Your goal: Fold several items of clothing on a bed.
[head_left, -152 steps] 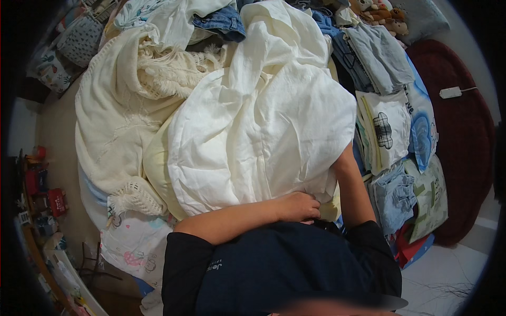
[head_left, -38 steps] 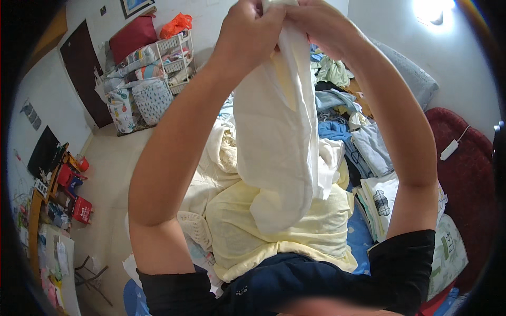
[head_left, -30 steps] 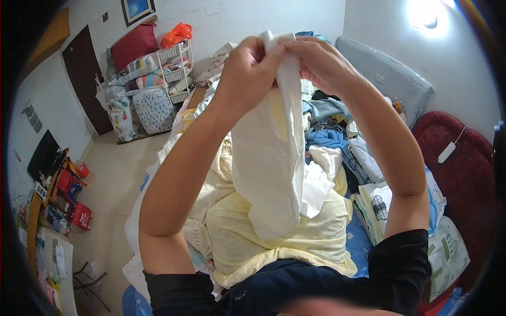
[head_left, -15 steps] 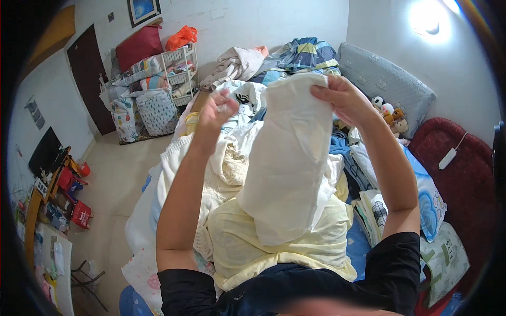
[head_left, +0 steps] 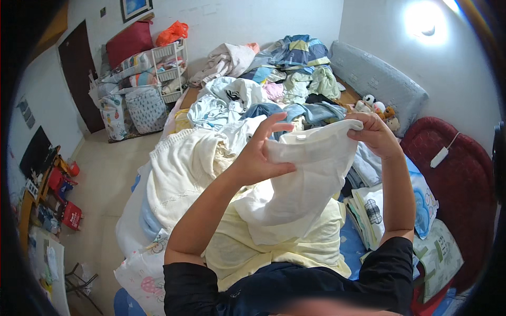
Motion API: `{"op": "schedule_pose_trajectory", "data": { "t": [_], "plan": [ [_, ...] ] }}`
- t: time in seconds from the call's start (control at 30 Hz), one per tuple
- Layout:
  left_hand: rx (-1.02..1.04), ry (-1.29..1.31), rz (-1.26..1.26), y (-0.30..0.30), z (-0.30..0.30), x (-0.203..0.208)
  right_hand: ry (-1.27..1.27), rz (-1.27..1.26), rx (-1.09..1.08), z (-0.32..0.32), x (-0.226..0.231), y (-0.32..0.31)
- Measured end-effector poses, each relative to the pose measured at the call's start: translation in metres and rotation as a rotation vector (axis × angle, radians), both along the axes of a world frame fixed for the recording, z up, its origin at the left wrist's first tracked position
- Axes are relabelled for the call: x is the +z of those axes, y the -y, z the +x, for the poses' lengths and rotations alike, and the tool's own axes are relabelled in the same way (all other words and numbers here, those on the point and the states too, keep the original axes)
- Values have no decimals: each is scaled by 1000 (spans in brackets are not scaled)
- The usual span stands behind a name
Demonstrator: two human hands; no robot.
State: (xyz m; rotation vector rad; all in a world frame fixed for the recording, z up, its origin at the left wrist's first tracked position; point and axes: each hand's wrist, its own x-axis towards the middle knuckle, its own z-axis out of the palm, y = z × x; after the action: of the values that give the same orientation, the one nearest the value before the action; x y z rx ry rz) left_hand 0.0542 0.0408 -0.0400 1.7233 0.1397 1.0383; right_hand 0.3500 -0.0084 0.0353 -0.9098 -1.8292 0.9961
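White trousers (head_left: 313, 166) hang in front of me, their waistband uppermost with a small pale label inside. My right hand (head_left: 371, 135) pinches the waistband at its right corner. At the left end of the band, my left hand (head_left: 261, 152) has its thumb and fingers spread apart. It overlaps the cloth's edge, with the thumb in front, but no closed grip shows. Below the trousers, a pale yellow cloth (head_left: 226, 253) spreads over my lap. A cream knitted garment (head_left: 176, 163) lies to the left of my hands.
Heaped clothes (head_left: 226, 97) cover the bed's far part. Folded garments (head_left: 363, 216) are stacked at my right, near a blue pillow (head_left: 419, 195) and the dark red headboard (head_left: 453, 168). Stuffed toys (head_left: 377, 105) sit by a grey padded panel (head_left: 379, 76). Storage bags (head_left: 145, 110) stand beyond the bed.
My left hand has come down and right to the waistband, its fingers spreading. The right hand has moved lower and rightward, and the trousers have turned and tilted with it.
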Motion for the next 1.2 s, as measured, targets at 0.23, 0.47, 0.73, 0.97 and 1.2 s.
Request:
{"op": "schedule_pose_trajectory", "data": {
  "t": [0.23, 0.47, 0.73, 0.97, 1.2],
  "plan": [
    [208, -224, 706, 20, -8, 5, 248, 325, -68, -1, -17, 27],
    [126, -360, 692, 33, -11, 15, 324, 508, -50, -10, -14, 38],
    [60, -401, 575, 34, -20, 1, 335, 553, -33, -19, -19, 53],
    [246, -386, 823, 48, -49, 8, 339, 481, -95, -3, -52, 52],
    [314, -382, 688, 40, -49, -14, 259, 327, -191, -7, -72, 47]
  ]
}}
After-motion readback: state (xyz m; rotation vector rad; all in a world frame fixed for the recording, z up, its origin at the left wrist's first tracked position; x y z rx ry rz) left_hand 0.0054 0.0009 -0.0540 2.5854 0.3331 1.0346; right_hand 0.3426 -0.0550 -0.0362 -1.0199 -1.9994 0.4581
